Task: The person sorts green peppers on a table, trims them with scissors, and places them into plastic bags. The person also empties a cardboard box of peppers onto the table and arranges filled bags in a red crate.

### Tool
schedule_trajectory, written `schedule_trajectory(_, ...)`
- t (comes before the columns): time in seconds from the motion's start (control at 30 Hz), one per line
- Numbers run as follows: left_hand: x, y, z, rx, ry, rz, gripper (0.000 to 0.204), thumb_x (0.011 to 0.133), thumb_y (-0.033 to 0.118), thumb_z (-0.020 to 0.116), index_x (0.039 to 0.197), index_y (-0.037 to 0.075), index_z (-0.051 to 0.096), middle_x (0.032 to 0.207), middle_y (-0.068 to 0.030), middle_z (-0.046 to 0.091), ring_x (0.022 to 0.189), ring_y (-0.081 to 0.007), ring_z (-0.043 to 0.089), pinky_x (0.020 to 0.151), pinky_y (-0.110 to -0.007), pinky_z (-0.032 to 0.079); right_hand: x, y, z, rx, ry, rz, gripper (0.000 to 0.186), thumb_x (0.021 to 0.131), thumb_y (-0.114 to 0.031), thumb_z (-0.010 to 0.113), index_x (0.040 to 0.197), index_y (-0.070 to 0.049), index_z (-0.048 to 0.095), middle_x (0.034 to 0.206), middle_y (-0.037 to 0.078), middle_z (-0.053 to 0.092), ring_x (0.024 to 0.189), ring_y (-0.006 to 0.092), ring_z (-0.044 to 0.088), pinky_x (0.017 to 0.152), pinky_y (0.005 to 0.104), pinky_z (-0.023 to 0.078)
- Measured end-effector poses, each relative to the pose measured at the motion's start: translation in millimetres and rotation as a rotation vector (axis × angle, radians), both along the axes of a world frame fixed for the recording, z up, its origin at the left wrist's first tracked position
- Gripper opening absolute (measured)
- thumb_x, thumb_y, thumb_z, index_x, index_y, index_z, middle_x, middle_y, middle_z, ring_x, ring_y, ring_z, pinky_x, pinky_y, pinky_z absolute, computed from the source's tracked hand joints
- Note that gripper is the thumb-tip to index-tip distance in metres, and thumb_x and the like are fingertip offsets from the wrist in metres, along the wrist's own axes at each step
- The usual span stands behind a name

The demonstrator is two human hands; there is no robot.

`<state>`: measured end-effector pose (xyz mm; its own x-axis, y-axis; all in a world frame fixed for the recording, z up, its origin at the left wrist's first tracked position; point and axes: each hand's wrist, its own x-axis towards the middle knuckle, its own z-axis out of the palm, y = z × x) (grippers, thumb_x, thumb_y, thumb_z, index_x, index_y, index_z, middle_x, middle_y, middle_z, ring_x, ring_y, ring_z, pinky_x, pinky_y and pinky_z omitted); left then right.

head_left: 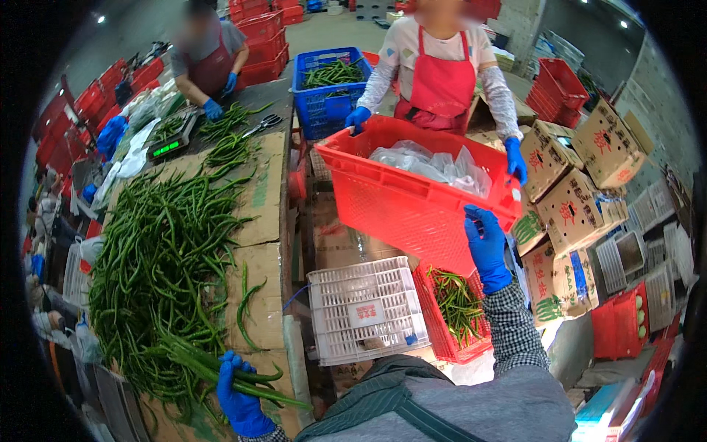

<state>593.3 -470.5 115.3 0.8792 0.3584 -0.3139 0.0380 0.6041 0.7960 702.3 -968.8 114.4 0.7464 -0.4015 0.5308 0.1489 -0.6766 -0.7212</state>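
My left hand [241, 398], in a blue glove, is closed around a bunch of long green chili peppers [210, 365] at the near end of the table. A large heap of the same peppers [158, 258] lies just beyond it on flattened cardboard. My right hand [486, 247], also gloved in blue, has its fingers curled at the rim of a red plastic crate [398, 214], near its right corner. The crate is tilted and holds clear plastic bags [434, 166]. Across from me a co-worker in a red apron [442, 81] holds it with both blue-gloved hands.
Below the lifted crate stand a white slatted crate [364, 313] and a red crate of peppers [456, 309]. A blue crate [324, 110] with peppers is farther back. Scissors [263, 124] and a scale [173, 144] lie near another worker. Cardboard boxes [582, 206] are stacked right.
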Motion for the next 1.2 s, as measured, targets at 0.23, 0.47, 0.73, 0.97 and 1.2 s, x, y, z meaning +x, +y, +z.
schedule_trajectory(0.23,-22.3,10.5,-3.6,-0.084,-0.043,-0.076,0.028,0.087,0.017,0.059,0.110,0.001,0.055,0.094,-0.0079,0.061,0.080,-0.0179,0.059,0.072,-0.032,0.049,-36.4,73.3,24.1,-0.225,0.079,0.277,0.031,0.081,-0.010,0.063,0.111,-0.008,0.060,0.093,0.010,0.059,0.083,0.0212,0.058,0.073,0.0301,0.047)
schedule_trajectory(0.47,-77.8,54.5,-12.1,-0.087,-0.027,0.046,0.031,0.087,0.017,0.059,0.113,0.001,0.055,0.094,-0.0076,0.063,0.081,-0.0172,0.060,0.072,-0.032,0.051,-74.2,131.5,-13.2,-0.408,0.285,0.543,0.051,0.077,-0.032,0.069,0.118,-0.006,0.054,0.105,0.017,0.059,0.095,0.0323,0.057,0.081,0.0395,0.046)
schedule_trajectory(0.73,-128.6,69.1,-24.6,-0.131,-0.022,0.045,0.035,0.088,0.020,0.058,0.119,0.005,0.054,0.096,-0.0047,0.065,0.079,-0.0152,0.062,0.067,-0.031,0.053,-67.2,139.5,-80.1,-0.784,0.358,0.567,0.054,0.067,-0.054,0.069,0.098,-0.009,0.066,0.097,0.014,0.058,0.092,0.0311,0.054,0.076,0.0399,0.044)
schedule_trajectory(0.97,-175.1,78.8,-30.9,-0.195,-0.010,0.116,0.043,0.085,0.013,0.061,0.123,-0.003,0.048,0.092,-0.0134,0.061,0.078,-0.0197,0.058,0.071,-0.032,0.050,-70.8,160.7,-99.1,-0.692,0.343,0.580,0.047,0.061,-0.055,0.073,0.075,-0.010,0.071,0.076,0.012,0.050,0.075,0.0294,0.050,0.062,0.0397,0.039)
schedule_trajectory(1.2,-186.5,103.4,-51.7,-0.202,-0.032,0.055,0.047,0.087,0.015,0.058,0.129,0.000,0.043,0.092,-0.0123,0.062,0.078,-0.0192,0.060,0.069,-0.033,0.053,-128.6,227.0,-92.9,-0.726,0.338,0.624,0.044,0.060,-0.049,0.075,0.071,-0.007,0.069,0.073,0.012,0.049,0.074,0.0282,0.048,0.061,0.0392,0.038)
